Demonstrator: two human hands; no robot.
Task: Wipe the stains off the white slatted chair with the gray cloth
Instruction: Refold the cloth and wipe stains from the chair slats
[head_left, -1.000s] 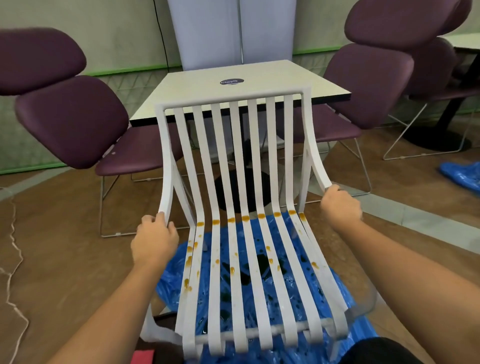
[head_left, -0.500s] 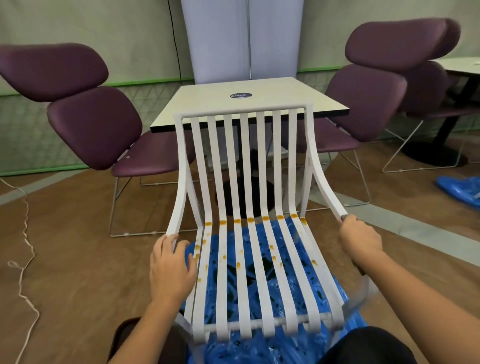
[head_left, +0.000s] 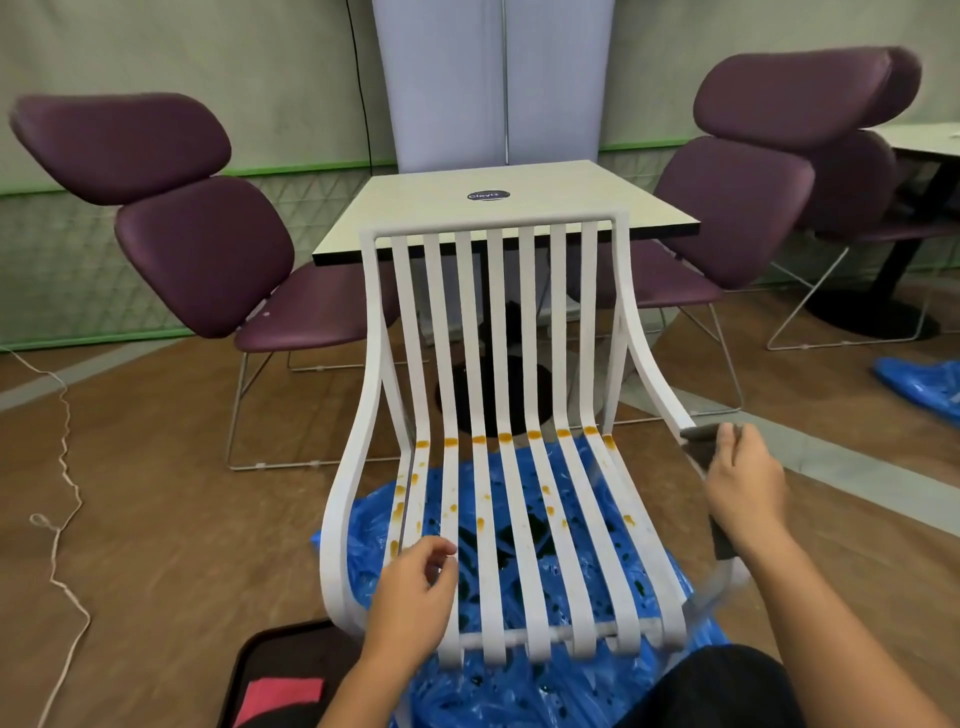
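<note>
The white slatted chair (head_left: 492, 332) stands in front of me, facing me. Orange stains (head_left: 505, 438) dot the crease between back and seat, and more run down the left seat slats. My right hand (head_left: 744, 486) grips the gray cloth (head_left: 701, 446) against the chair's right armrest; a dark end of the cloth hangs below my wrist. My left hand (head_left: 415, 584) hovers over the front left of the seat with loosely curled fingers, holding nothing.
A blue plastic sheet (head_left: 524, 675) lies under the chair. A dark tray (head_left: 254, 670) with a pink cloth (head_left: 283, 699) sits at the bottom left. Purple lounge chairs (head_left: 208, 249) flank a square table (head_left: 498, 208) behind. A white cord (head_left: 62, 467) trails on the left floor.
My left hand has let go of the left armrest and moved inward over the seat's front. My right hand slid down the right armrest toward me, and the gray cloth now shows in it.
</note>
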